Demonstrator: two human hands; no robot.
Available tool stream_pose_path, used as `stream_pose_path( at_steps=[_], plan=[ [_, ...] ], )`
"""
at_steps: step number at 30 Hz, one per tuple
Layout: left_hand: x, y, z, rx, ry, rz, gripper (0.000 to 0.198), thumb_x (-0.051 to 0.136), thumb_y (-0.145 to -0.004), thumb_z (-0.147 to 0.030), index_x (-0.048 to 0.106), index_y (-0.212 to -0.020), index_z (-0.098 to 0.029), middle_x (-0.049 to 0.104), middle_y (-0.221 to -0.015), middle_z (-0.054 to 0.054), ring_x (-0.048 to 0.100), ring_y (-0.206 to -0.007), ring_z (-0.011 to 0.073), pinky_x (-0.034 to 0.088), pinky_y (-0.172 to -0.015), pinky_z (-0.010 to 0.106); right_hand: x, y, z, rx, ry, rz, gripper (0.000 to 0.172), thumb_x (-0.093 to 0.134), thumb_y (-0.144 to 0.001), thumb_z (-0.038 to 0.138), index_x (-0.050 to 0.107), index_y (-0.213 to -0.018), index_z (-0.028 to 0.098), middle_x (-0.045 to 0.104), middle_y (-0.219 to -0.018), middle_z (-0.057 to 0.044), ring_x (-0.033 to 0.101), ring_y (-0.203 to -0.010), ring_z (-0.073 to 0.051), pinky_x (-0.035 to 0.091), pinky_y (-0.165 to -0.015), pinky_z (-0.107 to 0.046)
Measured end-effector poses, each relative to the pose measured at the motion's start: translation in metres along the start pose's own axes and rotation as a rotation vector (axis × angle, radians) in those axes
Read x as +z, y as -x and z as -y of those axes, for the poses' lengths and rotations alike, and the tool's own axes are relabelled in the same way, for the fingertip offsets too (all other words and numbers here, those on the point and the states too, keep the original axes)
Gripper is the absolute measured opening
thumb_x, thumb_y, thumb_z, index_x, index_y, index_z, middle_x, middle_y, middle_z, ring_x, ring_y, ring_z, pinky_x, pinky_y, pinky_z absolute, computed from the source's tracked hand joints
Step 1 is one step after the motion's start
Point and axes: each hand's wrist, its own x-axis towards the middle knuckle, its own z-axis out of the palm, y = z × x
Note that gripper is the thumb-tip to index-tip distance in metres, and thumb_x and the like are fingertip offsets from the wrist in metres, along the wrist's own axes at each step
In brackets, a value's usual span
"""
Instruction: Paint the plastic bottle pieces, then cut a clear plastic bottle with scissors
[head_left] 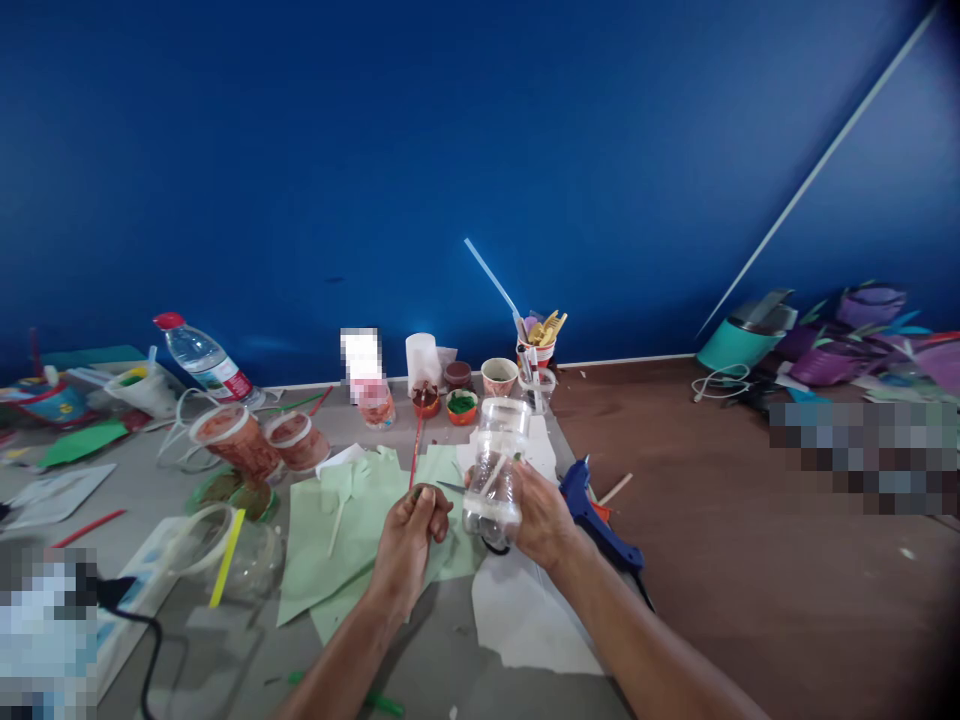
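Note:
My right hand [546, 510] is wrapped round the side of a clear plastic bottle piece [491, 495], held upright above the table. To the left of it, my left hand [416, 525] is closed in a pinch; whatever its fingers hold is hidden. A thin dark pointed blade [451, 487] shows between the hand and the bottle piece. Just beyond my left hand, a red-handled paintbrush [417, 445] leans in a small bowl of brown paint [426, 400]. Light green paper sheets [330, 540] and white paper [517, 620] lie beneath my hands.
A blue glue gun [600, 525] lies right of my right hand. Along the wall stand a bowl of green paint [461, 405], a paper cup [499, 376] and a cup of wooden utensils [538, 345]. Brown-stained tubs [238, 440] and a red-capped bottle [206, 360] are at left.

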Motion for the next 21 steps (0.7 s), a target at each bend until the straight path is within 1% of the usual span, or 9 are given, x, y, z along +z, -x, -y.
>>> stream_pose_path(
  at_steps=[1, 3, 6, 8, 10, 13, 16, 19, 21],
  plan=[
    [0.0, 0.0, 0.0, -0.004, -0.01, -0.001, 0.038, 0.061, -0.08, -0.051, 0.052, -0.063, -0.019, 0.037, -0.05, -0.007, 0.035, -0.05, 0.0097, 0.04, -0.065, 0.028, 0.0, 0.0, 0.0, 0.003, 0.001, -0.005, 0.029, 0.064, -0.076, 0.044, 0.06, -0.093, 0.02, 0.073, -0.089, -0.008, 0.066, -0.098, -0.027, 0.052, -0.083, -0.042],
    [0.0, -0.002, 0.001, 0.0, -0.018, -0.013, 0.033, 0.062, -0.08, -0.045, 0.052, -0.063, -0.018, 0.042, -0.054, -0.005, 0.04, -0.053, 0.0104, 0.039, -0.063, 0.026, 0.0, 0.0, 0.0, 0.009, 0.0, -0.005, 0.029, 0.063, -0.076, 0.044, 0.06, -0.091, 0.02, 0.073, -0.088, -0.008, 0.066, -0.098, -0.027, 0.052, -0.083, -0.042],
    [-0.001, -0.004, 0.002, -0.002, 0.015, -0.04, 0.014, 0.067, -0.071, -0.026, 0.056, -0.069, -0.018, 0.053, -0.067, -0.002, 0.051, -0.066, 0.013, 0.04, -0.069, 0.026, 0.002, 0.0, 0.0, 0.006, -0.001, -0.004, 0.029, 0.065, -0.074, 0.044, 0.06, -0.088, 0.02, 0.073, -0.085, -0.007, 0.066, -0.098, -0.028, 0.053, -0.082, -0.042],
    [-0.001, -0.004, 0.001, -0.001, 0.04, -0.043, 0.01, 0.066, -0.066, -0.016, 0.056, -0.07, -0.018, 0.056, -0.071, -0.001, 0.054, -0.071, 0.0136, 0.041, -0.073, 0.026, 0.004, 0.001, 0.001, 0.0, 0.007, -0.016, 0.03, 0.066, -0.072, 0.045, 0.06, -0.089, 0.02, 0.072, -0.085, -0.007, 0.066, -0.098, -0.028, 0.053, -0.08, -0.043],
    [-0.002, -0.002, 0.0, 0.024, 0.065, -0.03, 0.011, 0.066, -0.068, -0.015, 0.056, -0.071, -0.018, 0.056, -0.071, -0.002, 0.054, -0.069, 0.0126, 0.041, -0.074, 0.026, 0.006, 0.001, 0.002, 0.0, 0.038, -0.027, 0.032, 0.066, -0.071, 0.047, 0.06, -0.089, 0.021, 0.072, -0.085, -0.008, 0.066, -0.098, -0.029, 0.054, -0.08, -0.043],
    [-0.002, 0.0, 0.001, 0.055, 0.094, 0.026, 0.011, 0.067, -0.077, -0.026, 0.059, -0.081, -0.019, 0.058, -0.071, -0.002, 0.054, -0.064, 0.0119, 0.042, -0.07, 0.026, 0.008, 0.001, 0.003, -0.004, 0.094, -0.033, 0.034, 0.063, -0.071, 0.051, 0.06, -0.09, 0.023, 0.072, -0.087, -0.009, 0.065, -0.098, -0.029, 0.054, -0.079, -0.044],
    [-0.004, 0.001, 0.007, 0.084, 0.084, 0.105, 0.027, 0.062, -0.084, -0.043, 0.062, -0.093, -0.018, 0.06, -0.07, 0.0, 0.055, -0.063, 0.0131, 0.044, -0.067, 0.026, 0.005, 0.0, -0.001, -0.038, 0.131, -0.042, 0.037, 0.061, -0.072, 0.054, 0.062, -0.091, 0.023, 0.071, -0.089, -0.009, 0.065, -0.096, -0.028, 0.054, -0.079, -0.043],
    [-0.003, 0.002, 0.013, 0.095, 0.093, 0.167, 0.042, 0.057, -0.083, -0.055, 0.067, -0.097, -0.016, 0.066, -0.08, 0.007, 0.061, -0.076, 0.0188, 0.047, -0.073, 0.03, 0.003, -0.001, -0.008, -0.126, 0.183, -0.026, 0.041, 0.063, -0.073, 0.056, 0.064, -0.094, 0.021, 0.071, -0.089, -0.008, 0.066, -0.092, -0.027, 0.053, -0.078, -0.04],
    [0.0, 0.004, 0.012, 0.043, 0.114, 0.232, 0.049, 0.053, -0.083, -0.06, 0.069, -0.098, -0.016, 0.069, -0.088, 0.011, 0.063, -0.086, 0.0236, 0.049, -0.077, 0.034, 0.004, 0.001, -0.01, -0.161, 0.256, 0.018, 0.043, 0.066, -0.073, 0.054, 0.065, -0.096, 0.018, 0.071, -0.087, -0.008, 0.066, -0.089, -0.027, 0.053, -0.077, -0.039]
  ],
)
